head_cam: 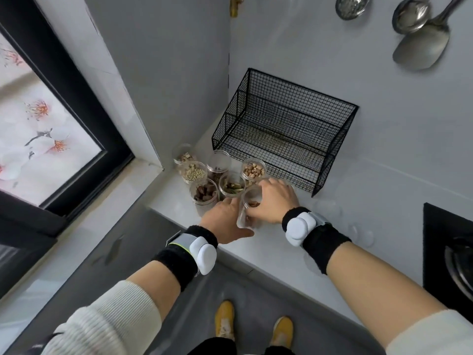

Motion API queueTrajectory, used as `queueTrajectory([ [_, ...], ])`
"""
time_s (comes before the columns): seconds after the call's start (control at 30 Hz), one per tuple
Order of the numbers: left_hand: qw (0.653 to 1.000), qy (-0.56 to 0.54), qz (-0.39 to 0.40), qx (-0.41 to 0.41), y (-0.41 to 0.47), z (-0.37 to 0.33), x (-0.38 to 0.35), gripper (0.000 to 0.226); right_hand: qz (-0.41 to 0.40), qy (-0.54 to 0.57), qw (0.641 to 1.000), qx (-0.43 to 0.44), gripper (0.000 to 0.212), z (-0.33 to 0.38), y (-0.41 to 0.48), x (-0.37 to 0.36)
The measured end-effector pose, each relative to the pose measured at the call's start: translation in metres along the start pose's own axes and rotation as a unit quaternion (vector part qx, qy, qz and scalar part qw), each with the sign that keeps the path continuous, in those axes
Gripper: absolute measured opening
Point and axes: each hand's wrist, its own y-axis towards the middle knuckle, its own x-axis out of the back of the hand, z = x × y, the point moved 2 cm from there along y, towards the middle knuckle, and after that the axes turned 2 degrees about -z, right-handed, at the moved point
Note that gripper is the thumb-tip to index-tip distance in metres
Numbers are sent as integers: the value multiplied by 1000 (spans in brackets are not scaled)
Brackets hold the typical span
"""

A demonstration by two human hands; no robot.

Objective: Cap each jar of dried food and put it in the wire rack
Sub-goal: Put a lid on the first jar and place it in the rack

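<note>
Several open clear jars of dried food stand clustered on the white counter left of the black wire rack, which holds nothing. One holds pale round beans, one white peppercorns, one dark red pieces, one greenish bits. Nearest me is a clear jar with brown pieces. My left hand wraps its left side and my right hand covers its right side and top. Whether a lid is under my right hand is hidden.
Clear round lids lie on the counter right of my hands. A black stove with a pot is at the right edge. Ladles and a spatula hang on the wall above. A dark-framed window is at left.
</note>
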Motion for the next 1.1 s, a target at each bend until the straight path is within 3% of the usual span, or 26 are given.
queueTrajectory([
  [0.1,994,-106,-22,-3,5,-11,-9,119,5,88,996,-23,99,-10,-15,14],
  [0.17,987,-153,-38,14,8,-17,-17,108,26,125,991,-29,106,-21,-24,17],
  [0.23,989,-143,-45,13,11,-22,-23,90,42,170,984,-42,99,-37,-32,19],
  [0.33,993,-112,-38,11,12,-35,-33,88,48,227,969,-85,80,-75,-39,15],
  [0.5,993,-110,-45,26,12,-59,-53,94,107,138,973,-149,60,-149,-48,-24],
  [0.73,990,-119,-52,50,10,-89,-82,89,240,22,963,-122,97,-192,-87,-99],
  [0.8,990,-117,-52,59,11,-98,-90,88,227,-19,969,-93,98,-195,-92,-116],
  [0.9,989,-121,-48,69,13,-108,-98,89,175,-44,982,-59,82,-196,-94,-128],
  [1.0,989,-119,-52,72,13,-117,-101,90,177,-25,983,-47,75,-202,-91,-129],
  [1.1,990,-100,-60,77,14,-121,-102,92,199,50,977,-65,85,-211,-84,-114],
])
